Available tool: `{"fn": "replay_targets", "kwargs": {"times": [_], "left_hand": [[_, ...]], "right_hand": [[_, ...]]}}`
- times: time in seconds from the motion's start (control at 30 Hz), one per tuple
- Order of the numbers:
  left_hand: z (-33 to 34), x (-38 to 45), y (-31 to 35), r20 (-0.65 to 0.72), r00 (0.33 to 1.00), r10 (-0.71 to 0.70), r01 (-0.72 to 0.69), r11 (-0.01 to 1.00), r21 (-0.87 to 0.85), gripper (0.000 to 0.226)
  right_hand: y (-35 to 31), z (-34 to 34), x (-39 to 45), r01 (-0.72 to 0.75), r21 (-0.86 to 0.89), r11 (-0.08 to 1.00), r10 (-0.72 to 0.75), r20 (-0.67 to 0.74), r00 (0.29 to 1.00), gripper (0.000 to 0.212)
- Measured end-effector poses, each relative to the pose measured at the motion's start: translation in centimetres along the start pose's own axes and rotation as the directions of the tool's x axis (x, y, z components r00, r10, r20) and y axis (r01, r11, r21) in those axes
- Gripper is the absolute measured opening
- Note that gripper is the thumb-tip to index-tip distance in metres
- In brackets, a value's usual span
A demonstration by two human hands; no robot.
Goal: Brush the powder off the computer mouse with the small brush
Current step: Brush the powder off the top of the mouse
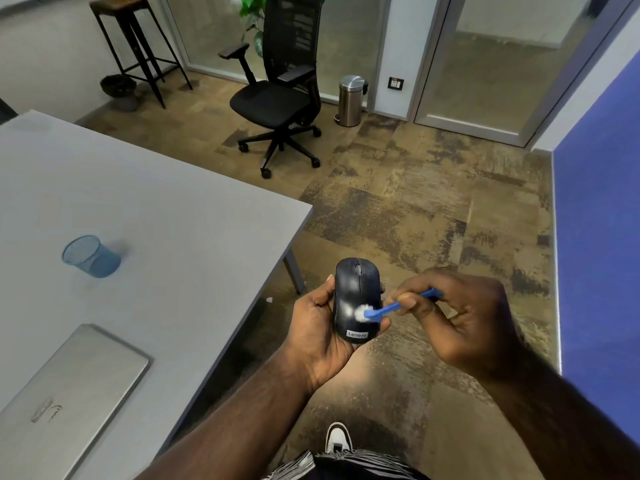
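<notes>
The left hand (320, 327) cradles a dark computer mouse (356, 299) in its palm, fingers curled up around both sides, holding it in the air over the floor (415, 202), just right of the near corner of the grey surface (156, 202). The right hand (457, 317) pinches the handle of a small blue brush (398, 306) between thumb and fingers. The white bristles touch the right side of the mouse's back, where a pale smear of powder (348, 308) shows. On the surface, a closed silver laptop (69, 393) lies near and to the left, and a blue mesh cup (90, 256) lies farther back. A black office chair (280, 88) and a metal bin (350, 100) stand far off.
</notes>
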State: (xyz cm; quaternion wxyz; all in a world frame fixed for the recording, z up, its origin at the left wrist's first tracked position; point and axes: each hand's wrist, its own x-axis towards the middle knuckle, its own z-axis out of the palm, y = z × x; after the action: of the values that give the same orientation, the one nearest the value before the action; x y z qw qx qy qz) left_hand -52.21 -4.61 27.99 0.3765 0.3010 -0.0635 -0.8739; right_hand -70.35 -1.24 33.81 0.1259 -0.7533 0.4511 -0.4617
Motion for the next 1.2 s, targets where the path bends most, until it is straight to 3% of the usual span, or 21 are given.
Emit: {"fn": "replay_targets", "kwargs": {"times": [0.13,0.27,0.4,0.63,0.77,1.2], "left_hand": [[0.0,0.0,0.0,0.004,1.000,-0.002,0.002,1.000,0.008,0.055],[0.2,-0.1,0.2,0.022,1.000,0.011,-0.011,0.999,0.036,0.055],[0.3,-0.3,0.0,0.057,0.998,0.000,-0.004,0.997,0.071,0.057],[0.4,-0.4,0.1,0.092,0.996,-0.007,-0.002,0.996,0.092,0.054],[0.4,-0.4,0.0,0.089,0.996,-0.013,0.002,0.993,0.118,0.055],[0.5,-0.6,-0.1,0.060,0.998,-0.014,0.005,0.988,0.153,0.055]], "right_hand": [[0.5,0.1,0.2,-0.041,-0.061,0.997,0.035,-0.099,0.994,0.018],[0.5,0.4,0.2,-0.020,-0.046,0.999,0.016,-0.087,0.996,0.018],[1.3,0.3,1.3,-0.093,-0.108,0.990,0.074,-0.168,0.983,0.014],[1.0,-0.1,1.4,-0.031,-0.015,0.999,0.029,-0.098,0.995,0.014],[1.3,0.1,1.6,-0.076,-0.041,0.996,0.069,-0.144,0.987,0.016],[1.0,-0.5,2.7,-0.124,-0.051,0.991,0.121,-0.065,0.991,0.013]]}}
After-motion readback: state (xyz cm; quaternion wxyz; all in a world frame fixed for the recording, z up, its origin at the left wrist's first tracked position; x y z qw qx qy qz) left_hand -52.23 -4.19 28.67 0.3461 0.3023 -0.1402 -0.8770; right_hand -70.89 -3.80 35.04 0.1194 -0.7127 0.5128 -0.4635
